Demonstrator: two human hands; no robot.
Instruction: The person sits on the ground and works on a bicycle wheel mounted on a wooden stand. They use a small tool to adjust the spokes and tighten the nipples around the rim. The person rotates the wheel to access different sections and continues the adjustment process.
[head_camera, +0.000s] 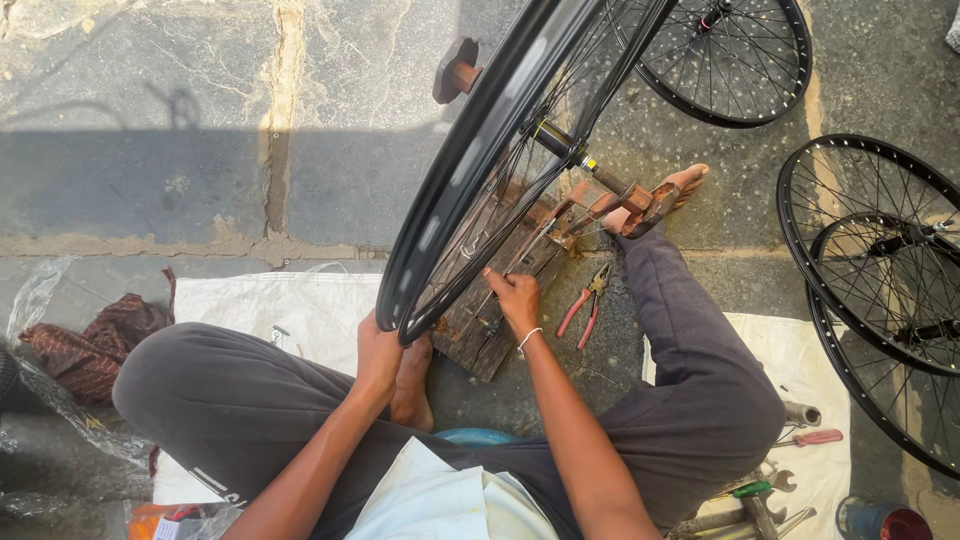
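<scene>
Bicycle wheel upright on stand; left hand grips rim, right hand pinches a spoke.

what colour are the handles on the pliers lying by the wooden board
Red; the metal pliers with red handles show clearly in the head view.

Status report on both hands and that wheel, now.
Left hand gripping the black wheel rim. Right hand at the spokes, fingers pinched. Wheel upright in the rusty stand. Red pliers lying alongside, clear.
</scene>
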